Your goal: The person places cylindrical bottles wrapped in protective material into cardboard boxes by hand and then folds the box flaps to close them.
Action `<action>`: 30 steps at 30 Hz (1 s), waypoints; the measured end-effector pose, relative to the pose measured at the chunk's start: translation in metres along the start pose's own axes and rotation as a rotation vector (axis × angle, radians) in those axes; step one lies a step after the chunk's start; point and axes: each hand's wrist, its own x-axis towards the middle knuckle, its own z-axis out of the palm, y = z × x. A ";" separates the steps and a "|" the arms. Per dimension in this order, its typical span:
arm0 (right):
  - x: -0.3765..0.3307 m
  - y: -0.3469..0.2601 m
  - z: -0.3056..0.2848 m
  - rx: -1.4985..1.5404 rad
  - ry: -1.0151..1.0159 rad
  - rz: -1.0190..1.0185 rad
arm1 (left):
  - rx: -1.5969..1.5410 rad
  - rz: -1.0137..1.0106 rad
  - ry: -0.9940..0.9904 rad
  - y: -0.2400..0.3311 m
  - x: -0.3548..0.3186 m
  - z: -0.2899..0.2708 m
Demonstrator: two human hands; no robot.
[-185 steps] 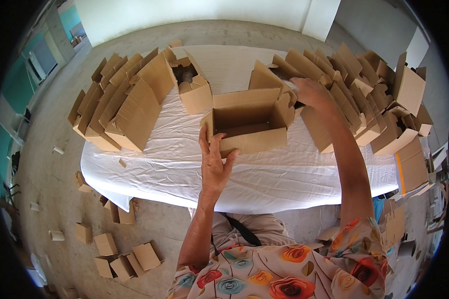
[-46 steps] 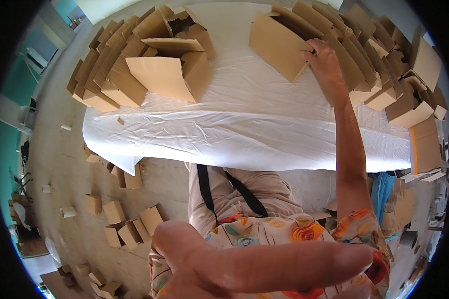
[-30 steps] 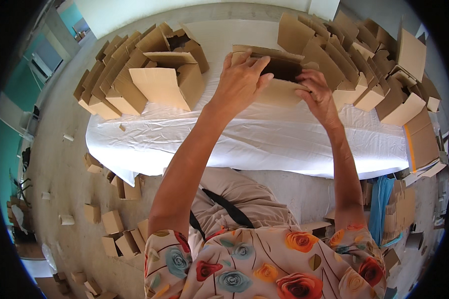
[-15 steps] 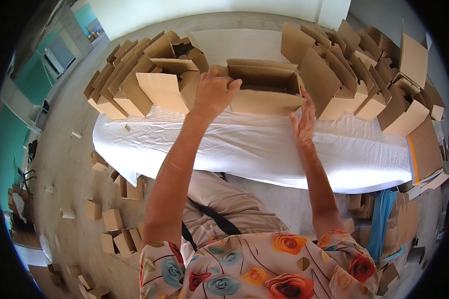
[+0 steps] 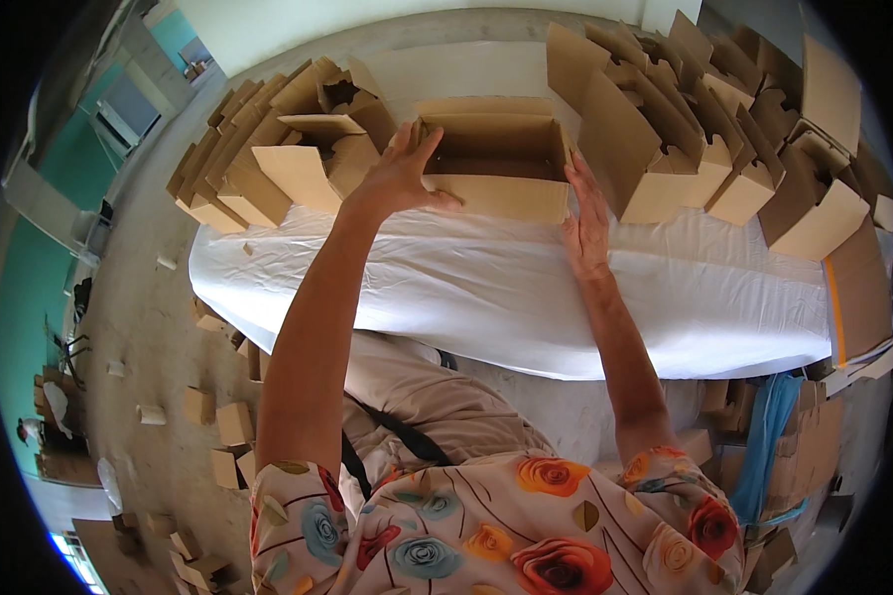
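Note:
An open-topped brown cardboard box (image 5: 496, 198) stands on the white-covered table, between my two hands. My left hand (image 5: 395, 177) grips its left end, thumb along the front wall and fingers at the far corner. Against the right end lies my right hand (image 5: 587, 223), its fingers stretched out straight. The box's long front and back walls stand upright, and its inside looks bare where I can see it. Just left of my left hand is another open box (image 5: 298, 174) with a wide front flap.
Rows of open cardboard boxes stand at the table's left (image 5: 238, 183) and right (image 5: 655, 193). A white cloth (image 5: 466, 283) covers the table. Small boxes (image 5: 234, 424) are scattered on the floor at left. Blue plastic (image 5: 769, 436) hangs beside cartons at lower right.
The box between my hands has shifted slightly left, away from the right-hand row. My left hand has gone from curled fingers to a wider grip with the thumb on the front wall.

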 end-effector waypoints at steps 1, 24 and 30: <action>-0.001 -0.001 0.001 -0.005 -0.007 0.014 | -0.001 -0.021 0.004 0.001 0.001 -0.001; 0.180 0.086 -0.107 -0.400 -0.657 0.512 | -0.159 -0.046 0.378 -0.005 0.014 0.038; 0.159 0.119 -0.064 0.392 -0.302 1.271 | -0.127 -0.039 0.436 0.000 0.006 0.040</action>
